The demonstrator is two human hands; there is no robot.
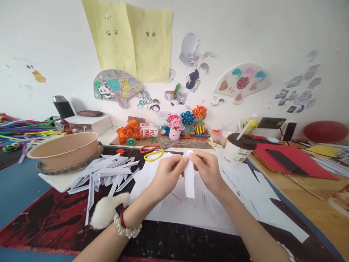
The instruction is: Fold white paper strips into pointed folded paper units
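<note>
Between my two hands a narrow white paper strip (189, 183) hangs upright, its lower end loose over the paper below. My left hand (170, 173) pinches the strip's upper left edge between thumb and fingers. On the opposite edge my right hand (206, 169) pinches it the same way, thumb near the top. Fingertips behind the strip are partly hidden. Under both hands lie white paper sheets and cut pieces (177, 211). A pile of folded paper strips (106, 173) is to the left of my left hand.
A beige bowl (65, 145) stands far left. Yellow-and-red-handled scissors (153, 154) lie beyond my hands. A lidded drink cup (237, 149) with a straw stands right. A white fluffy object (106, 213) sits beside my left wrist. A phone (286, 162) rests on red folders.
</note>
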